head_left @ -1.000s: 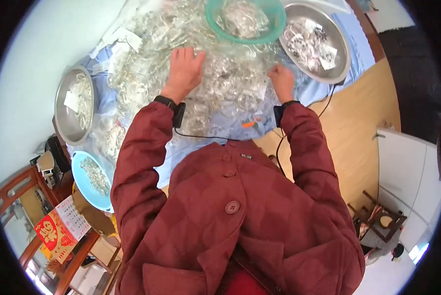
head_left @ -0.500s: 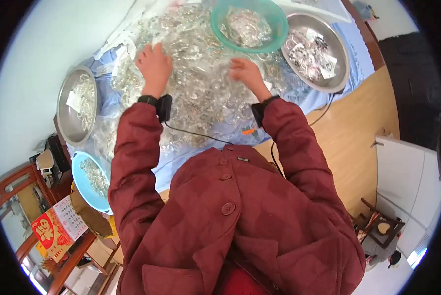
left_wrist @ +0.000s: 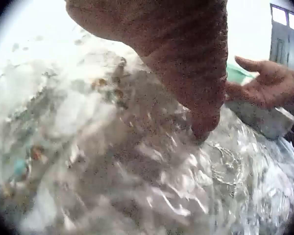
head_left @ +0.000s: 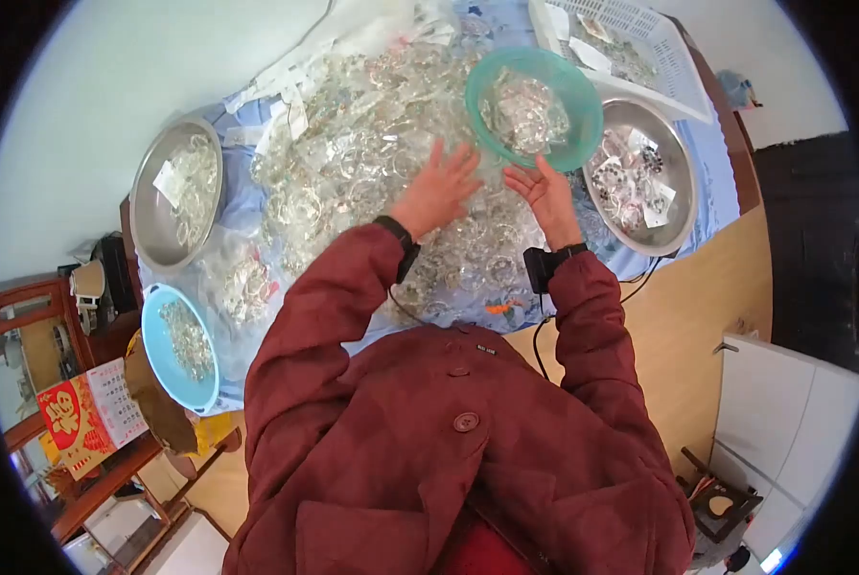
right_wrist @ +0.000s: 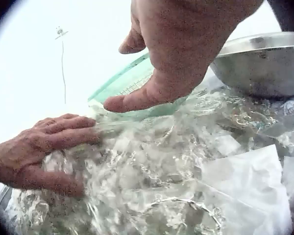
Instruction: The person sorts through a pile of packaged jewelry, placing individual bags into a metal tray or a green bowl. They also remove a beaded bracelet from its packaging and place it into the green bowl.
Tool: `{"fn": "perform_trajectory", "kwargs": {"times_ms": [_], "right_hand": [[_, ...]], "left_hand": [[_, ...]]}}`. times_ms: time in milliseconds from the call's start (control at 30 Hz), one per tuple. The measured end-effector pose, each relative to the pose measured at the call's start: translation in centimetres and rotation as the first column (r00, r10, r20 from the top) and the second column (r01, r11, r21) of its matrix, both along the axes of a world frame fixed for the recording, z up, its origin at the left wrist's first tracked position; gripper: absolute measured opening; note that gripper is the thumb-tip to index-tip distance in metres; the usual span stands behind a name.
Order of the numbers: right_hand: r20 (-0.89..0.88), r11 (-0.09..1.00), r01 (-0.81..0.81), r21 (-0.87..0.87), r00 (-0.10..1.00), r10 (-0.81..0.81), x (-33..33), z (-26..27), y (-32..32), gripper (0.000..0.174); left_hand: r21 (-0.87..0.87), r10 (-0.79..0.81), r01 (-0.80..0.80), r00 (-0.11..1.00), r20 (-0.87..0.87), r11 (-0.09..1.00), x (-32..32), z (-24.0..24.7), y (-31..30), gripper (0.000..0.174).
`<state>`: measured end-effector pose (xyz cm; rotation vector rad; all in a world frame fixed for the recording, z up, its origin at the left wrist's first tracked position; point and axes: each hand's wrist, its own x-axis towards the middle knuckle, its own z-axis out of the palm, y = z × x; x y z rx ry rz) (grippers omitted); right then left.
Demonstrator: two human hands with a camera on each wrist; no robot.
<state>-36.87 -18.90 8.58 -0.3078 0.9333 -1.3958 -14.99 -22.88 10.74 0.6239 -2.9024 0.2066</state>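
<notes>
A broad heap of small clear plastic bags point(head_left: 353, 163) with wire-like, silvery jewellery in them covers the table. My left hand point(head_left: 439, 190) rests on the heap's right part, fingers spread and straight, holding nothing. Just right of it, my right hand point(head_left: 547, 199) is at the near edge of a green plastic basin point(head_left: 586, 120), its palm turned toward the left hand and its fingers loosely extended. Nothing shows in its grasp. Bagged pieces point(head_left: 525, 113) fill the middle of the basin. In the right wrist view, the thumb and fingers overlap the basin's wall.
On the right stands a steel bowl point(head_left: 681, 182) of bagged jewellery, with a white basket point(head_left: 684, 67) behind it. At the left are another steel bowl point(head_left: 148, 206) and a light-blue basin point(head_left: 161, 369). A cable point(head_left: 537, 345) hangs by the right sleeve.
Both hands have moved over the heap, first leftward, then rightward toward the green basin, and now lie close together. The right hand has turned its palm inward. The head view has shifted.
</notes>
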Motion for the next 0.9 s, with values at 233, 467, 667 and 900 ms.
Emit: {"fn": "perform_trajectory", "kwargs": {"times_ms": [233,467,667,900], "right_hand": [[-0.336,0.998,0.023,0.059,0.942,-0.002,-5.5,-2.7,3.7,0.034],[-0.992,0.996,0.005,0.086,-0.089,0.086,-6.5,-6.7,4.0,0.052],[-0.960,0.989,0.140,-0.043,-0.281,-0.002,-4.2,-8.6,1.0,0.072],[-0.941,0.939,0.065,0.338,0.051,0.335,-2.9,-5.4,-0.1,0.077]], "left_hand": [[-0.105,0.366,-0.374,0.926,-0.093,0.921,3.5,0.2,-5.1,0.043],[-0.106,0.658,-0.664,0.748,-0.084,0.740,7.7,1.7,-7.5,0.042],[0.290,0.659,-0.592,0.685,-0.310,0.752,17.3,-2.5,-6.7,0.043],[0.434,0.681,-0.530,0.629,-0.374,0.728,18.9,-3.2,-0.5,0.051]]}}
